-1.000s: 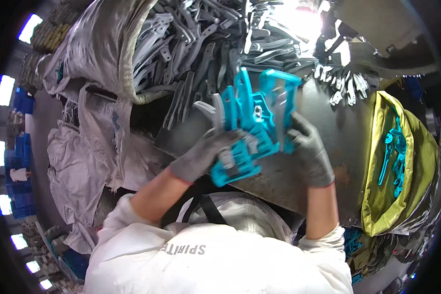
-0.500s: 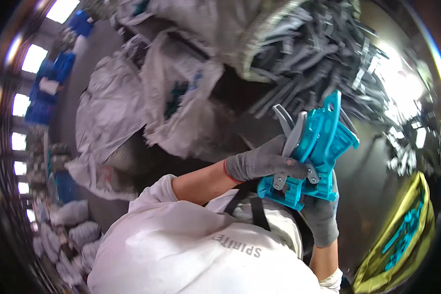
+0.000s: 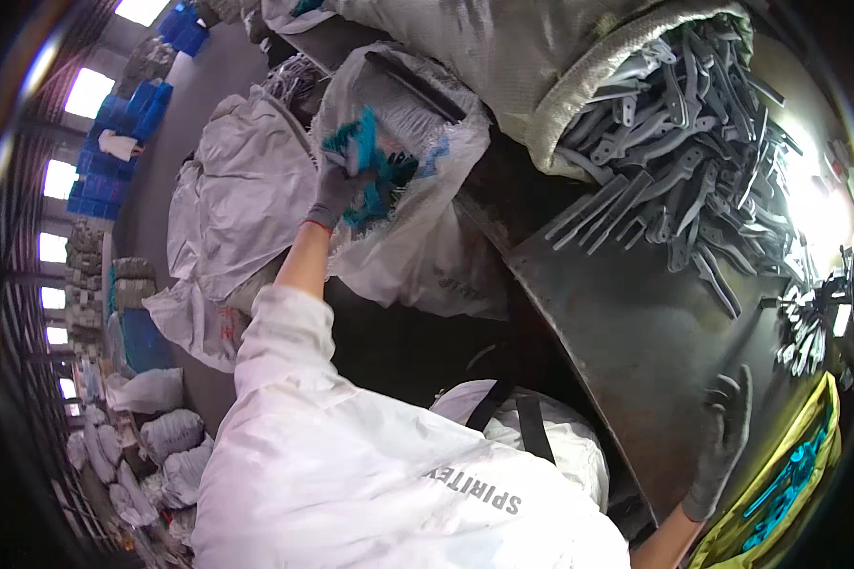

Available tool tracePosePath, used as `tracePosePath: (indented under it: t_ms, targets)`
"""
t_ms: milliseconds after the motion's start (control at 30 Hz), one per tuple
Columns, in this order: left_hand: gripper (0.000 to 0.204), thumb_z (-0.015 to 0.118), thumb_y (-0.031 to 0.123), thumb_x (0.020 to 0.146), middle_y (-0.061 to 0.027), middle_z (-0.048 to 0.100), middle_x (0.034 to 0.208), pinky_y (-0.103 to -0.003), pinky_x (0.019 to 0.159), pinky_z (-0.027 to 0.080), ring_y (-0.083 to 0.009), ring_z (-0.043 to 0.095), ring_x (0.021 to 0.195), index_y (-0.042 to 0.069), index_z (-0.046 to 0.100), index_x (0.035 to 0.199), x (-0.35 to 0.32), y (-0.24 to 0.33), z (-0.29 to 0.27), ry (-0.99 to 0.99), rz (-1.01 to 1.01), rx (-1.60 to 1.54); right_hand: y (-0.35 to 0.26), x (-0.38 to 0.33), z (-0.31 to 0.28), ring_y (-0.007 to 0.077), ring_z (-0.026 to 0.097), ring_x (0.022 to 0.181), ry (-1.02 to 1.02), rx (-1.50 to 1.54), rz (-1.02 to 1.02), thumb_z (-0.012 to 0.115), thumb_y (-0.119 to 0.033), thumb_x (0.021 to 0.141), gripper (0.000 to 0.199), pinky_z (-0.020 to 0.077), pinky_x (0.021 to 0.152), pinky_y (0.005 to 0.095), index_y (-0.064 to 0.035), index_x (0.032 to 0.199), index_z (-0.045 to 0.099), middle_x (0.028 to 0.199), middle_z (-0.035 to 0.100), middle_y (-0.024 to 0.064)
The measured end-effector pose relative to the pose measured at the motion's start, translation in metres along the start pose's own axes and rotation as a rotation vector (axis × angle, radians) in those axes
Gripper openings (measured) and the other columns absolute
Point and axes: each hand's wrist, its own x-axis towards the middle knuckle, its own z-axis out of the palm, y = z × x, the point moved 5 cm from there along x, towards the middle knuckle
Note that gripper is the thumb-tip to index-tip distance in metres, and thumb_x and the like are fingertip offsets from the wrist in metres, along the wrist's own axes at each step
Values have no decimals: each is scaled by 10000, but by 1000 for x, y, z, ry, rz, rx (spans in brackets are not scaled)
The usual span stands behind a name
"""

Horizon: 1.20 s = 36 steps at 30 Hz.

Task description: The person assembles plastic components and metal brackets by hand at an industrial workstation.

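Observation:
My left hand (image 3: 337,190), in a grey glove, reaches out to the left and is shut on a bunch of teal plastic parts (image 3: 365,156). It holds them at the mouth of a white woven sack (image 3: 417,218) beside the table. My right hand (image 3: 721,441), also gloved in grey, rests flat with fingers apart on the dark metal table (image 3: 636,322) and holds nothing.
A heap of grey plastic parts (image 3: 674,161) spills from a big grey sack (image 3: 541,66) onto the table. A yellow-green bag (image 3: 821,450) with teal parts hangs at lower right. More white sacks (image 3: 237,199) and blue crates (image 3: 123,133) stand to the left.
Both hands held the teal parts over the table before. Now the left hand alone has carried them left to the white sack, and the right hand has let go and lies on the table.

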Motion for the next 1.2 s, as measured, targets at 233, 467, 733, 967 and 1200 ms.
tracePosePath:
  t_ms: [233, 467, 733, 967, 1200]
  targets:
    - [242, 597, 179, 830, -64, 615, 902, -305, 663, 471, -158, 571, 748, 38, 593, 1026, 15, -88, 20, -283, -169, 329, 26, -62, -115, 107, 519, 906, 432, 73, 67, 488, -148, 941, 460, 442, 830, 246, -17, 1365, 367, 1129, 518, 51]
    - [231, 582, 128, 869, -104, 632, 887, -314, 671, 477, -191, 594, 741, 18, 556, 1070, -93, 254, 85, 153, 719, 157, 65, -92, -224, 92, 556, 825, 1023, -52, 190, 539, -140, 882, 388, 449, 735, 205, -10, 1247, 521, 1007, 618, 57]
    - [383, 579, 147, 821, -108, 633, 859, -408, 678, 488, -295, 623, 730, 130, 535, 1201, -184, 444, 302, -468, 929, 546, 126, -102, -291, 71, 520, 656, 1122, -101, 156, 606, -66, 804, 381, 447, 604, 219, -37, 1183, 575, 809, 588, -8]
    - [264, 565, 87, 825, -135, 640, 895, -372, 692, 473, -283, 628, 770, 69, 574, 1088, -193, 435, 287, -734, 889, 87, 155, -88, -326, 276, 584, 930, 904, -622, 174, 557, -50, 750, 554, 455, 853, 357, -8, 1288, 427, 1036, 595, 170]
    - [528, 604, 94, 822, -124, 592, 1050, -308, 790, 443, -195, 554, 913, -1, 426, 1310, -239, 483, 288, -786, 990, -274, 151, -75, -313, 427, 549, 995, 902, -781, 367, 502, -98, 740, 580, 446, 865, 469, -120, 1317, 439, 1087, 559, 281]
